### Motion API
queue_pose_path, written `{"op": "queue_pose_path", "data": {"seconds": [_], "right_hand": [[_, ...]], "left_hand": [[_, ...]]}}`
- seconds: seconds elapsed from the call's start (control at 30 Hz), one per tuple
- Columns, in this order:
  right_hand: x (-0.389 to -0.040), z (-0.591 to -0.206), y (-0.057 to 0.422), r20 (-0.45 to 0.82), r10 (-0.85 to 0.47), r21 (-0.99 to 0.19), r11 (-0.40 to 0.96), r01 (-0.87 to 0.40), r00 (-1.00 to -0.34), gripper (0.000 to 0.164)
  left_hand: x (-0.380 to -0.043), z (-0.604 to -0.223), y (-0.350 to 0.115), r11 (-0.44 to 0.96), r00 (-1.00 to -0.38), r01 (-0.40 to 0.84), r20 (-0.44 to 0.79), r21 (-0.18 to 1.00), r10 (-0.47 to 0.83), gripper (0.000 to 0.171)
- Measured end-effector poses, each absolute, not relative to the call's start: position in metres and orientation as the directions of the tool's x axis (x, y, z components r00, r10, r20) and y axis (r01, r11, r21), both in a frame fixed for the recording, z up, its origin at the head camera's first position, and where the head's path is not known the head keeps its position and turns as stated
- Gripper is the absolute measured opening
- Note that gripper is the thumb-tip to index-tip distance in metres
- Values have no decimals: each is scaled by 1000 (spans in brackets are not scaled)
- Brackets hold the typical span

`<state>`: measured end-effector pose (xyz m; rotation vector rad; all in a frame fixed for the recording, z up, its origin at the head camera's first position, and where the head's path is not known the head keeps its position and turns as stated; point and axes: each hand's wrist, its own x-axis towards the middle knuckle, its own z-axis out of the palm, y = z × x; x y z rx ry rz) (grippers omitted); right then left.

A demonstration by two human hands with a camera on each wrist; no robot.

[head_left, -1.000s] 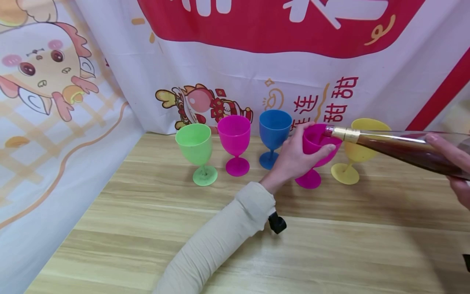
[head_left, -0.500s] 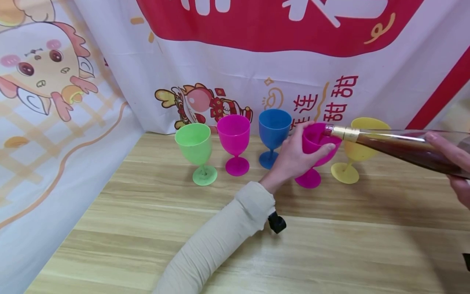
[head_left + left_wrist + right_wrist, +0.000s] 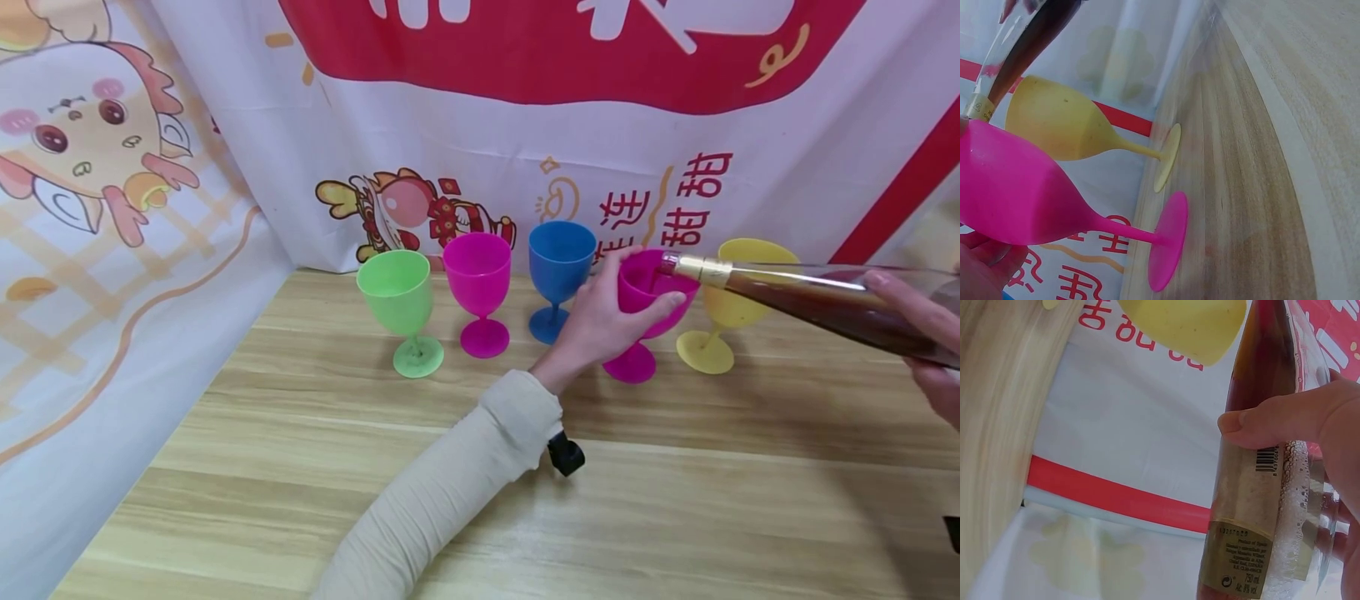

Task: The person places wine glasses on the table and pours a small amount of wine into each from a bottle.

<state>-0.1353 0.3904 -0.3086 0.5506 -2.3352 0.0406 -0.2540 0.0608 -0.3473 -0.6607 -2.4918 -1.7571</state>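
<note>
My left hand (image 3: 607, 312) grips the bowl of a magenta goblet (image 3: 660, 321), thumb on the near side. The goblet's foot rests on the wooden table (image 3: 480, 475). At the right, my right hand (image 3: 926, 321) holds a clear glass bottle (image 3: 832, 300) of dark red liquid, tipped with its mouth at the goblet's rim. A thin red stream seems to run from the mouth into the bowl. In the right wrist view my thumb and fingers wrap around the labelled bottle (image 3: 1254, 462). Close behind the bottle neck stands a yellow goblet (image 3: 731, 312), partly hidden.
Left of my hand stand a blue goblet (image 3: 558, 267), another magenta goblet (image 3: 477, 279) and a green goblet (image 3: 397, 296), all upright. A white printed cloth (image 3: 480, 142) hangs along the table's back edge, and another patterned cloth (image 3: 112, 275) hangs at the left.
Almost nothing differs. The bottle stays tipped at the goblet, its neck only very slightly further left, and both hands keep their hold.
</note>
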Motion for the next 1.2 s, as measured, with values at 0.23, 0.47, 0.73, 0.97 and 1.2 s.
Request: {"op": "queue_pose_path", "data": {"seconds": [0.23,0.47,0.73,0.97,1.2], "right_hand": [[-129,-311,380,643,-333,79,924,-373,-690,76],[-133,-320,370,581,-256,17,953,-303,-773,143],[-138,-332,365,595,-238,-65,938,-342,-767,103],[-142,-336,359,546,-188,-111,949,-294,-816,102],[-146,-336,348,413,-134,-174,959,-222,-901,122]], "left_hand": [[-254,-348,61,266,-903,367,273,891,333,78],[-253,-347,60,258,-902,361,266,896,339,78],[-253,-346,59,273,-912,335,237,902,335,80],[-253,-341,59,272,-918,310,211,911,337,80],[-254,-338,58,276,-919,297,196,914,342,80]]}}
